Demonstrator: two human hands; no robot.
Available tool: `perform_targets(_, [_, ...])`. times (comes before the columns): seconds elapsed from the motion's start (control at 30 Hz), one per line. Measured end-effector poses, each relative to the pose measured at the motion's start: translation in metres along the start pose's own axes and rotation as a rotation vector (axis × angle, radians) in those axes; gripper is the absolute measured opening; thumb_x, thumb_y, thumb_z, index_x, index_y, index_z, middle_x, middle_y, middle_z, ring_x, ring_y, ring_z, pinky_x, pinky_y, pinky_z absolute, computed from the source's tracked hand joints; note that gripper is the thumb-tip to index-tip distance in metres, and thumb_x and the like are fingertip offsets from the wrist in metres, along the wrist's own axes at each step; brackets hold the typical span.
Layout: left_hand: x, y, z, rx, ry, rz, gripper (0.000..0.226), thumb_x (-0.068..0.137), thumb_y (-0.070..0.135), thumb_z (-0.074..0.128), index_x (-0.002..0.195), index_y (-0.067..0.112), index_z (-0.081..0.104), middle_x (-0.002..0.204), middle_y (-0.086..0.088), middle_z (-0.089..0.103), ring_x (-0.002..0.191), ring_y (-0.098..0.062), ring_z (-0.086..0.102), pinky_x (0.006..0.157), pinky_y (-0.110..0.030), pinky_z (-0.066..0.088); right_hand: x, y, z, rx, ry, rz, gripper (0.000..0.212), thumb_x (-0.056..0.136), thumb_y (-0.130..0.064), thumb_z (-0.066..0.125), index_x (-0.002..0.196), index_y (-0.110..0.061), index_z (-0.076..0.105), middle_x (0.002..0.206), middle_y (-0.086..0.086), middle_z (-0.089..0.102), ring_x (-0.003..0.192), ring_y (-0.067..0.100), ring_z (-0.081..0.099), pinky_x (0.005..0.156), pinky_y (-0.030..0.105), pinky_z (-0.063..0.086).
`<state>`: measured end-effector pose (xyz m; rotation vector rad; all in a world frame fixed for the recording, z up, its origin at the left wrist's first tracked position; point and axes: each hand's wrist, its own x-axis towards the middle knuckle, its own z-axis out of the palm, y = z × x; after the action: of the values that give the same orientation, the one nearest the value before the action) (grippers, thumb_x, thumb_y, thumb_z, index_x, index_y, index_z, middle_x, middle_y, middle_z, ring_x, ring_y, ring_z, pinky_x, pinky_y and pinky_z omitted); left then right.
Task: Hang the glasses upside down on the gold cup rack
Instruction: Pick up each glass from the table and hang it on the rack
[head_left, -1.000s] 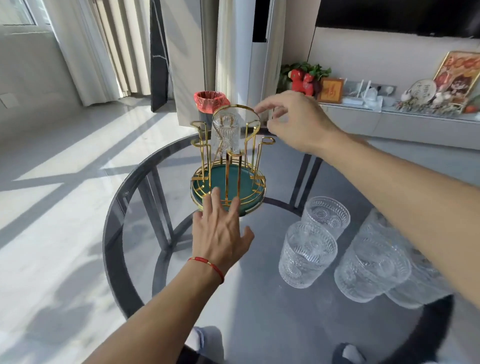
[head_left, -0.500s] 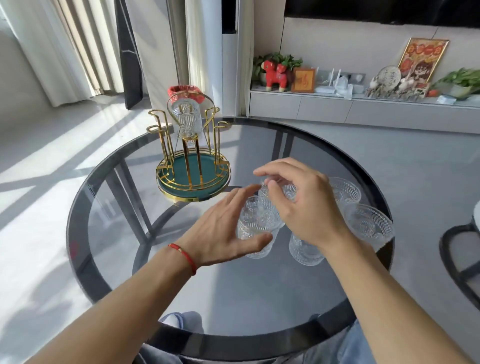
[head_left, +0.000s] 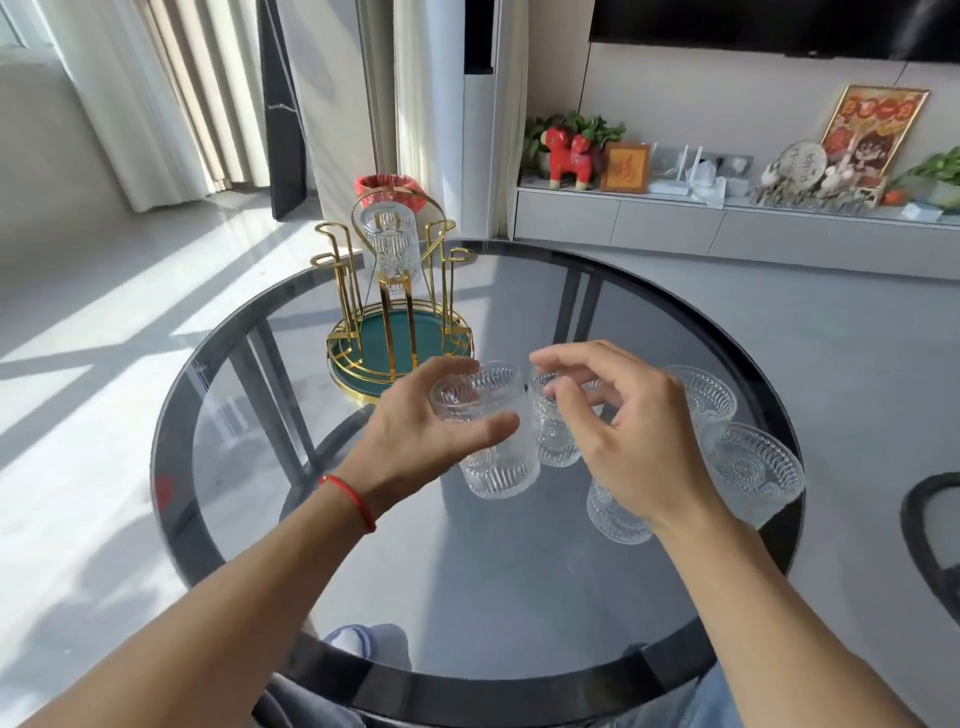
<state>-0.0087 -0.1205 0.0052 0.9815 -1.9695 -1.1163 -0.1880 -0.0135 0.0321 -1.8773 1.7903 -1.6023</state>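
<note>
Sunlight falls across a pale floor by long curtains, and a low cabinet (head_left: 675, 221) along the far wall carries a red toy horse (head_left: 569, 156), potted plants and framed pictures. In the middle of the room stands a round dark glass table (head_left: 363, 597) with a black rim.

At the far left of the tabletop sits the gold cup rack (head_left: 397, 332), its green round base ringed in gold wire and its thin posts standing upright. One glass (head_left: 390, 241) already hangs on it, mouth down, base up, its long axis vertical, near the top of the tall central loop.

Nearer the person a cluster of ribbed clear glasses stands upright, mouths up. The left hand (head_left: 415, 441), a red string round the wrist, grips the nearest glass (head_left: 485, 431): fingers curl round the far side of the rim, thumb across the near side. That glass is roughly upright, leaning slightly; I cannot tell whether its base touches the table. The right hand (head_left: 623, 431) hovers just beside it over a second glass (head_left: 556, 441), fingers loosely bent, holding nothing. Two more glasses (head_left: 748, 467) stand to the right, and another (head_left: 613, 514) peeks out below the right wrist.
</note>
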Motion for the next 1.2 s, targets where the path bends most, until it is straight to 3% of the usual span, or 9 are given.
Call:
perform_targets(0.1, [0.004,0.001,-0.009,-0.301,0.142,-0.141,0.077,0.059,0.061,0.081,0.121,0.018,0.063,0.113,-0.005,0.074,0.104,-0.020,0.072,0.089,-0.043,0.060,-0.003,-0.007,0.009,0.001,-0.052,-0.070,0.029,0.096,-0.008,0.063,0.123,-0.015,0.071,0.116,-0.004,0.070,0.108,0.012,0.067,0.084,0.025,0.058])
perform_targets(0.23, [0.005,0.006,-0.016,-0.771,0.108,-0.228,0.062,0.081,0.042,0.070,0.127,0.003,0.062,0.126,-0.026,0.067,0.115,-0.038,0.067,0.099,-0.055,0.055,-0.007,-0.014,0.027,-0.077,-0.209,0.029,0.057,0.096,-0.050,0.059,0.148,-0.031,0.045,0.145,-0.015,0.051,0.132,0.003,0.050,0.108,0.033,0.046])
perform_targets(0.4, [0.003,0.006,-0.014,-0.983,0.015,-0.224,0.052,0.093,0.038,0.062,0.131,0.003,0.062,0.132,-0.026,0.065,0.123,-0.040,0.063,0.105,-0.055,0.051,0.000,-0.017,0.041,0.027,-0.159,0.196,0.059,0.092,-0.057,0.065,0.144,-0.045,0.040,0.134,-0.022,0.055,0.109,0.002,0.062,0.092,0.034,0.055])
perform_targets(0.53, [0.008,0.007,-0.019,-0.937,0.062,-0.198,0.047,0.090,0.052,0.064,0.119,0.015,0.073,0.118,-0.013,0.075,0.112,-0.031,0.070,0.085,-0.042,0.061,0.009,-0.021,0.039,0.204,-0.131,0.255,0.050,0.093,-0.049,0.069,0.139,-0.047,0.047,0.131,-0.028,0.054,0.115,0.000,0.060,0.089,0.021,0.052])
perform_targets(0.63, [0.014,-0.002,-0.023,-0.725,0.211,-0.260,0.050,0.095,0.058,0.047,0.107,0.020,0.076,0.104,-0.005,0.079,0.103,-0.030,0.072,0.083,-0.045,0.059,0.022,-0.024,0.033,0.210,-0.070,0.251,0.049,0.093,-0.045,0.070,0.138,-0.044,0.051,0.128,-0.023,0.060,0.110,0.004,0.063,0.095,0.031,0.053])
perform_targets(0.73, [0.016,-0.029,-0.026,0.068,0.332,-0.128,0.041,0.092,0.050,0.050,0.111,0.018,0.067,0.114,-0.007,0.071,0.110,-0.025,0.060,0.094,-0.047,0.051,0.047,-0.031,0.025,0.192,-0.076,0.188,0.048,0.091,-0.034,0.076,0.135,-0.035,0.056,0.121,-0.023,0.066,0.109,0.005,0.065,0.089,0.029,0.055])
perform_targets(0.83, [0.018,-0.056,-0.028,0.765,0.221,-0.075,0.058,0.084,0.057,0.058,0.133,0.026,0.054,0.137,-0.007,0.051,0.136,-0.031,0.033,0.104,-0.049,0.039,0.082,-0.048,0.024,0.151,-0.131,0.099,0.047,0.085,-0.030,0.083,0.128,-0.033,0.062,0.110,-0.025,0.069,0.101,-0.001,0.067,0.082,0.023,0.055])
perform_targets(1.07, [0.026,-0.077,-0.020,0.993,0.009,-0.037,0.078,0.082,0.069,0.044,0.151,0.035,0.029,0.160,-0.012,0.027,0.151,-0.036,0.012,0.115,-0.063,0.024,0.195,-0.096,0.073,0.154,-0.039,0.012,0.052,0.074,-0.046,0.082,0.121,-0.033,0.067,0.117,-0.008,0.069,0.108,0.016,0.068,0.085,0.049,0.061])
perform_targets(1.2, [0.026,-0.084,-0.016,0.977,-0.021,-0.044,0.080,0.085,0.069,0.034,0.156,0.036,0.017,0.165,-0.011,0.018,0.154,-0.035,0.003,0.117,-0.065,0.016,0.242,-0.103,0.121,0.009,-0.059,0.026,0.056,0.071,-0.046,0.082,0.124,-0.031,0.068,0.116,-0.018,0.062,0.110,0.010,0.058,0.092,0.037,0.056])
